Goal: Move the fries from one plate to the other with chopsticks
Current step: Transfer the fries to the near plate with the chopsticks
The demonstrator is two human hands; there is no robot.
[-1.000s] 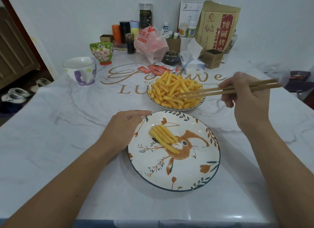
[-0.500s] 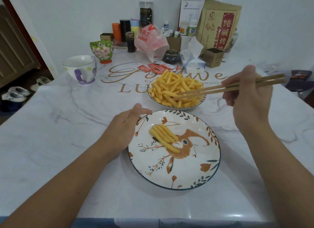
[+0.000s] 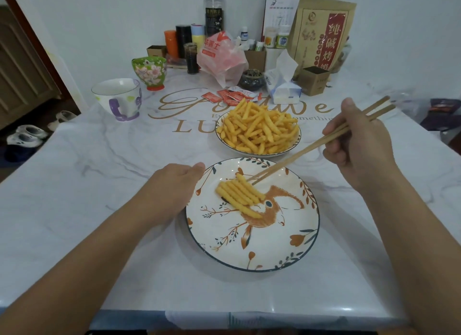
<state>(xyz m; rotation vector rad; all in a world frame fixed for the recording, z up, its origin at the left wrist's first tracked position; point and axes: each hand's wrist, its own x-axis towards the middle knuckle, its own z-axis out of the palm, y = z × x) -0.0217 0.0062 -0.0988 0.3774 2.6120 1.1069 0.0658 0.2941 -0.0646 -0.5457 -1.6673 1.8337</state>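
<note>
Our left hand [image 3: 174, 185] rests on the worktop [image 3: 99, 185], fingers loosely curled, holding nothing, touching the near plate [image 3: 249, 247]. Just right of it lie a few fries [image 3: 239, 196], chopsticks [image 3: 299, 155] tips at the newest one. Our right hand [image 3: 359, 145] grips them. Beyond the tips, the far plate [image 3: 259, 153] is piled. We judge fries light, stiff, brittle, greasy: pinch mid-length, gently.

Marble-pattern table [image 3: 104, 175], gold lettering at centre. Directly on top: bird-motif plate [image 3: 252, 250] near front edge, fries plate [image 3: 259, 152] just behind, mug [image 3: 117, 97], floral cup [image 3: 149, 71], sauce packets [image 3: 229, 97], tissue pack [image 3: 283, 91], small box [image 3: 313, 84].
</note>
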